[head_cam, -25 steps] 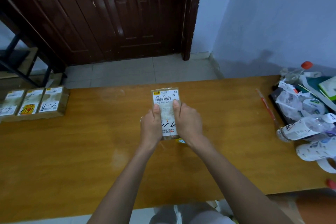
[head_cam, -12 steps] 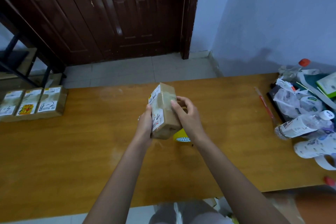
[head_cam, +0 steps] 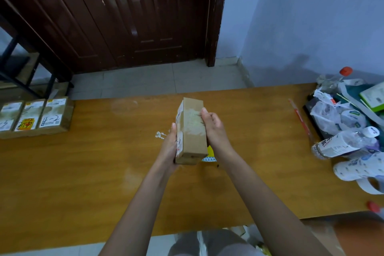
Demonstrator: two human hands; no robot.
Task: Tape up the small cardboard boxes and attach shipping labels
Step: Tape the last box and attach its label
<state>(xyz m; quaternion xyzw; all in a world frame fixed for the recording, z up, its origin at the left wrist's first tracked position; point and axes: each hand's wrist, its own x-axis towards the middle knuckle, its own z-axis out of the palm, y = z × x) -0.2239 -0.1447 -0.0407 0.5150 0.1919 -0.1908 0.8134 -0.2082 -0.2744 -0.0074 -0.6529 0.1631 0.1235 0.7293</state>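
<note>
I hold a small cardboard box between both hands above the middle of the wooden table. Its plain taped side faces up and its white shipping label faces left, seen edge-on. My left hand grips the labelled left side near the lower end. My right hand grips the right side, thumb lying on the shiny tape. A yellow tape roll peeks out on the table below the box, mostly hidden.
Three labelled boxes stand in a row at the table's left edge. A heap of plastic bags, bottles and paper rolls fills the right end, with a red pen beside it. A dark door stands beyond the table.
The box has rolled from label-up to label-left, so the taped plain side now faces me. Both hands have kept hold of it throughout, and the right thumb has moved onto the tape.
</note>
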